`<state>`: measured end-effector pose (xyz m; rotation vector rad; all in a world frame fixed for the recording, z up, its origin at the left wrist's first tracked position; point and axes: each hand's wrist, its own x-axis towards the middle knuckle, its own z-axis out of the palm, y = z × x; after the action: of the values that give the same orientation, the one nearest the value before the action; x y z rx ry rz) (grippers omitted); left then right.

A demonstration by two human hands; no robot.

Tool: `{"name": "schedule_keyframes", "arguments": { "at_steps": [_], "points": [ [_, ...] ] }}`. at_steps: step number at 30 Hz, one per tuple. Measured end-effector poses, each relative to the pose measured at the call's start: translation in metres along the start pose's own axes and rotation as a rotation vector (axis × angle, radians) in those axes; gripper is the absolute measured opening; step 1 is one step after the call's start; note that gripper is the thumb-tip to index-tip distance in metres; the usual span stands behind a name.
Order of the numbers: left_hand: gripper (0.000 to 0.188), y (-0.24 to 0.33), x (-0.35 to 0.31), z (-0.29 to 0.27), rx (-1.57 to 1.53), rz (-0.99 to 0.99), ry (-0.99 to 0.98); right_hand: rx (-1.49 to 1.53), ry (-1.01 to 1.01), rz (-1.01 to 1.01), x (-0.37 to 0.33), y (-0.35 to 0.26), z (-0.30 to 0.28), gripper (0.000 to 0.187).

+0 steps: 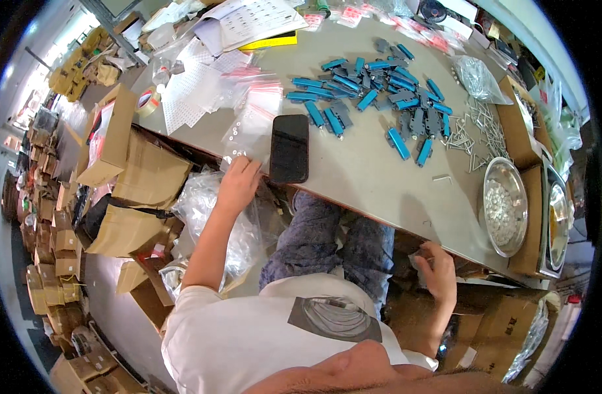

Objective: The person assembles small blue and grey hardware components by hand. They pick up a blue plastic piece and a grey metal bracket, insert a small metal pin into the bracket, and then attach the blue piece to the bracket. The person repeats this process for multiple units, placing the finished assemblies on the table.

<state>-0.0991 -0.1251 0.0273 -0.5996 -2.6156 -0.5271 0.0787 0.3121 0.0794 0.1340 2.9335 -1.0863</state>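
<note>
While, beside a phone (290,149), a clear bag (252,136) is touched by the left hand (240,185), neither its grip nor that of the right hand (438,270) can be told.

Cannot make out the small translucent scrap (415,261) at the bare right hand (438,272), lower right of the black rectangular phone (290,149). Cannot tell apart the tiny white pieces (502,207) in the round silver metal bowl (501,169), far right of the phone. Can see only part of the printed white paper sheets (256,23), cut off beyond the phone by the upper edge.
</note>
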Motion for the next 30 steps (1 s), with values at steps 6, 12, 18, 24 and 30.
{"name": "schedule_keyframes", "arguments": {
  "at_steps": [6,12,18,24,30],
  "points": [
    [0.016,0.011,-0.022,0.003,-0.148,-0.08,0.119,0.166,-0.097,-0.116,0.018,-0.015,0.041,0.028],
    [0.007,0.079,-0.077,0.012,-0.745,-0.431,-0.144,0.168,-0.224,-0.16,0.022,-0.032,0.063,0.026],
    [0.013,0.115,-0.079,0.031,-1.191,-0.603,-0.45,0.126,-0.24,-0.294,0.031,-0.058,0.071,0.026],
    [0.018,0.136,-0.054,0.042,-1.307,-0.297,-0.421,0.222,-0.111,-0.457,0.033,-0.088,0.076,0.029],
    [0.014,0.145,-0.052,0.043,-1.072,-0.233,-0.285,0.131,-0.146,-0.608,0.035,-0.104,0.081,0.033]
  ]
}}
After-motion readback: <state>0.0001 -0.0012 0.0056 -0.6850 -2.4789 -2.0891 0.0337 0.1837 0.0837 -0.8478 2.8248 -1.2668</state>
